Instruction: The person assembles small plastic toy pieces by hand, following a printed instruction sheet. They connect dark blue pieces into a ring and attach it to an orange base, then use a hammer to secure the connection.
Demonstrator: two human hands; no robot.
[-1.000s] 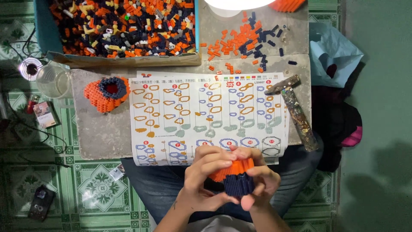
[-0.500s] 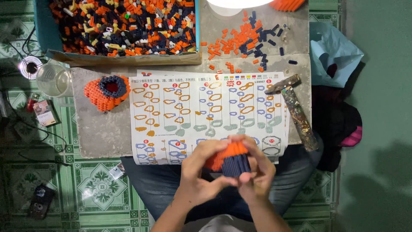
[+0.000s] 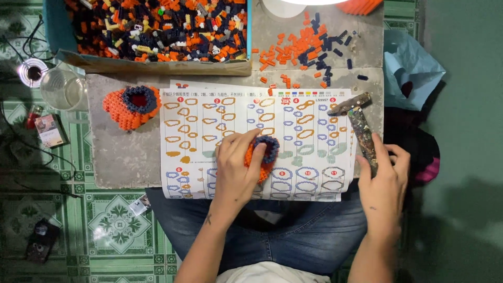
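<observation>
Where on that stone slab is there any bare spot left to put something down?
Bare grey slab lies left of the instruction sheet, below the orange block model. A thin strip runs beside the hammer. Loose bricks crowd the top right; the brick box fills the top left.

Upper left of frame: a blue bin (image 3: 52,31) filled with small bricks, mostly orange, dark blue and grey. To its right, on the grey surface (image 3: 120,157), loose bricks (image 3: 309,47) lie scattered, orange and dark blue mixed. Left part of the surface: a finished brick model (image 3: 131,106), orange with a dark blue ring and a red centre. Off the surface's left edge: a clear glass jar (image 3: 64,89), a small round tin (image 3: 32,72) and a small printed packet (image 3: 48,130). Right edge of frame: crumpled light blue cloth (image 3: 411,57). Below, green patterned floor tiles (image 3: 112,225); a dark small device (image 3: 40,240) at lower left.
</observation>
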